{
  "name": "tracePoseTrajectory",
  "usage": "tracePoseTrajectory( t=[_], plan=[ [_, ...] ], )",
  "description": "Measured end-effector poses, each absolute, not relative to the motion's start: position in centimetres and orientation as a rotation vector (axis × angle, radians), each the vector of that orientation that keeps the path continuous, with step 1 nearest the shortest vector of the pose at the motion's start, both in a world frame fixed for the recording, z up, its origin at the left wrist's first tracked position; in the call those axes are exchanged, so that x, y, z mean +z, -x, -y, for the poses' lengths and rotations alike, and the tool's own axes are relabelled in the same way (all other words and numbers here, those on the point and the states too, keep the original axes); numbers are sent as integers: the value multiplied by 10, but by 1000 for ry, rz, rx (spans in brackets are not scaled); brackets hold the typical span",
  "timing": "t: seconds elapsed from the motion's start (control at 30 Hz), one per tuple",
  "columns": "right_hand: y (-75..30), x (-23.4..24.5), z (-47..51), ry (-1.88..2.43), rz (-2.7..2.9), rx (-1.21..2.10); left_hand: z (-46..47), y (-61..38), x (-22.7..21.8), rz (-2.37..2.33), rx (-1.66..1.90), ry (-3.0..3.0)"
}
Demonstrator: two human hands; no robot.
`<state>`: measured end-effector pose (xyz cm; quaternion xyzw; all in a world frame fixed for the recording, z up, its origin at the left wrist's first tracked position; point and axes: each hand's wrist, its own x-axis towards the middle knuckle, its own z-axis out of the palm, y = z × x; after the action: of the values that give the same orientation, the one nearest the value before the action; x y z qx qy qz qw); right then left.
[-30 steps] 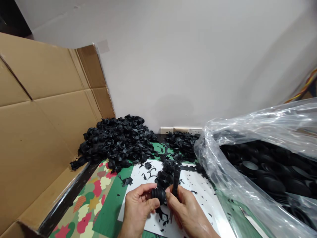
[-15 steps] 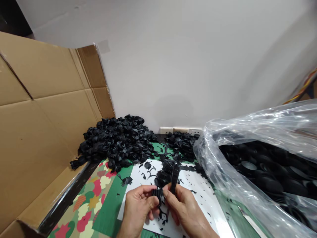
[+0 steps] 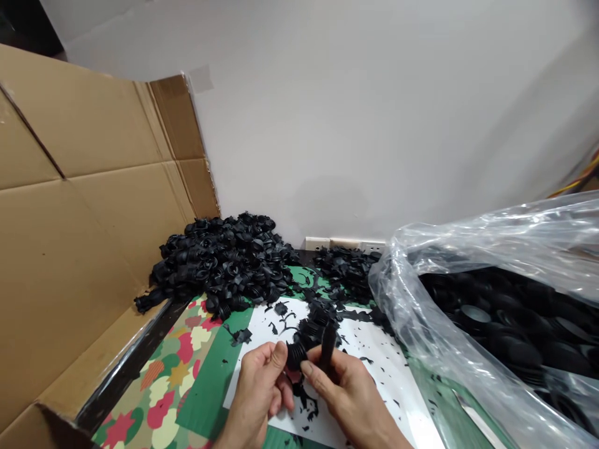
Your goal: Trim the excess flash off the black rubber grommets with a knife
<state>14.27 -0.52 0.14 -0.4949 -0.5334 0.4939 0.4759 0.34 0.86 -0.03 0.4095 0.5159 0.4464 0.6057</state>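
Observation:
A black ribbed rubber bellows point(image 3: 296, 357) is held over the white sheet point(image 3: 369, 380). My left hand point(image 3: 262, 390) pinches it from the left side, thumb raised against its ribs. From the other side, the thumb and fingertips of my right hand point(image 3: 350, 393) touch it as well. My right hand is also closed around a dark, stick-like tool point(image 3: 328, 343) that points upward; its lower end is hidden by the fingers. Just beyond the bellows lie more black rubber pieces point(image 3: 322, 312), and small black scraps point(image 3: 306, 405) are scattered beneath my hands.
A large heap of ribbed black parts point(image 3: 229, 262) stands at the back left beside a cardboard panel point(image 3: 103, 249). Black scraps point(image 3: 346, 268) are piled near the wall sockets. At right, a clear plastic bag point(image 3: 397, 299) holds black round parts point(image 3: 505, 343). A thin metal tool point(image 3: 477, 418) lies nearby.
The bellows has turned and risen slightly, its ribs now more visible between my hands. My left thumb has moved upward along it. The stick-like tool looks tilted differently in my right hand.

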Motion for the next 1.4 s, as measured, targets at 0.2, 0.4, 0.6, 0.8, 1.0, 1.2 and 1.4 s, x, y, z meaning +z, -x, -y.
tracePoseTrajectory(
  t=[0.2,0.4,0.6,0.8,1.0,1.2,1.4],
  plan=[
    [-148,-7,0,1200,1107,1441,-3,-6,11,-1221,1213,-1373],
    [-148,6,4,1065,1016,1609,-3,-9,12,-1079,1142,-1158],
    [-144,-7,-1,998,839,1740,-4,-7,8,-1054,1131,-936],
    [-147,-9,-1,966,821,1801,-4,-7,7,-1041,1122,-926],
    [-150,-5,1,1012,921,1745,-2,-5,8,-1083,1118,-964],
    [-154,-7,2,1150,1124,1529,-3,-4,7,-1250,1151,-1068],
    [-171,14,8,1075,951,1209,-4,-3,3,-1294,1208,-1184]
  ],
)
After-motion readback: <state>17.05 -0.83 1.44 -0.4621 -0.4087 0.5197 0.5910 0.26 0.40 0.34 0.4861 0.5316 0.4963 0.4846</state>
